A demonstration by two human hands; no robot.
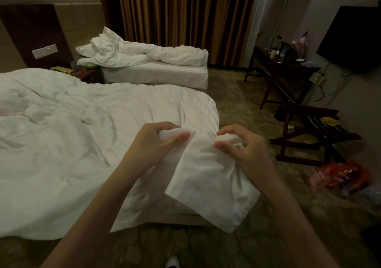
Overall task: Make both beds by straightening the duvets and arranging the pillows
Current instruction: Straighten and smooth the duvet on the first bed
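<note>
Near bed: rumpled white cotton duvet (68,135) spread over most of it, creased and bunched toward the left and far end, its near-right corner lifted off the mattress edge in my hands. My left hand (162,139) pinches a gathered fold of the hem between thumb and curled fingers; my right hand (239,144) grips a second bunch of the same edge just beside it, fingers curled round the cloth. Between and below them the corner hangs as a loose flap over the patterned brown carpet (237,100). Risks as I judge them: both grips sit close together, so a pull from here would drag one narrow strip and deepen the diagonal creases rather than flatten the spread; I would need to part my hands along the hem first. The flap hangs low and could brush the floor or catch under my white shoe (172,262) if I step in. A hard tug may slide the whole cover off the far left side. Far bed (156,76): its crumpled white duvet (165,55) and white pillows (90,51) lie heaped and untouched. On the floor at near right, a red plastic bag (340,175) and a dark wooden luggage rack (313,131) stand where I could trip moving round.
</note>
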